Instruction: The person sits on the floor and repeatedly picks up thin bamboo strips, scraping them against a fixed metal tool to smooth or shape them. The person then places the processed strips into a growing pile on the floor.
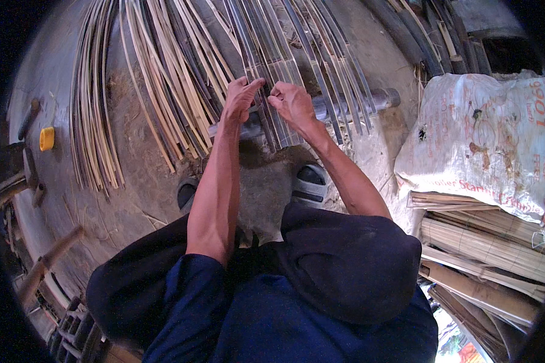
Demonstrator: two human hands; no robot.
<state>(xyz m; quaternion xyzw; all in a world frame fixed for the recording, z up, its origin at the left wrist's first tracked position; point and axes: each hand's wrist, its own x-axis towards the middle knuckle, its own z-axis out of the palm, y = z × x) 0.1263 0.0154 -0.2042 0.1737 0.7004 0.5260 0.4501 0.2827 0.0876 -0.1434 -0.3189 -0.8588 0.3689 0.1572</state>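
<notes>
My left hand [242, 100] and my right hand [292, 104] are close together above a row of long, split bamboo strips [275, 136]. The fingers of both hands are pinched closed. Whatever they grip is too small to make out. Under the strips runs a round grey-brown pole [381, 99], lying crosswise in front of my feet. Thin cross ties [278, 61] seem to link the strips just beyond my hands. To the right, more strips [352, 91] lie over the same pole with gaps between them.
Loose bamboo strips [163, 103] spread over the floor, with another bundle [97, 121] farther left. A yellow tape-measure-like object [46, 138] lies at the left, near a hammer-like tool [29, 166]. At right, a white printed sack [466, 139] rests on stacked slats [484, 242].
</notes>
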